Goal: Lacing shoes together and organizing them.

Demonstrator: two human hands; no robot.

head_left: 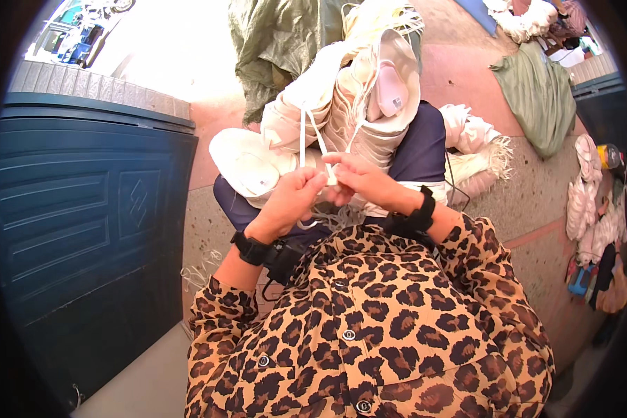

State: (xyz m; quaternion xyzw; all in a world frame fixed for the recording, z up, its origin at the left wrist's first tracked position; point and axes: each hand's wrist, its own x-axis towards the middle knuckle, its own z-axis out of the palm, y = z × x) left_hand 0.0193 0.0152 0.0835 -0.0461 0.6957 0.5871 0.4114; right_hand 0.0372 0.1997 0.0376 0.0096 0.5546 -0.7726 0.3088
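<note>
Pinching a narrow white fabric strap (302, 138) between bent fingers, the left hand (294, 198) and the right hand (361, 182) worked close together over the near edge of a lap in dark navy trousers (426, 148). I saw the strap run up to a thick stack of cream, cup-shaped fabric pieces (327, 97), which lay across the lap and past its far edge. A crumpled olive-green sheet (279, 49) lay beyond the far left corner.
</note>
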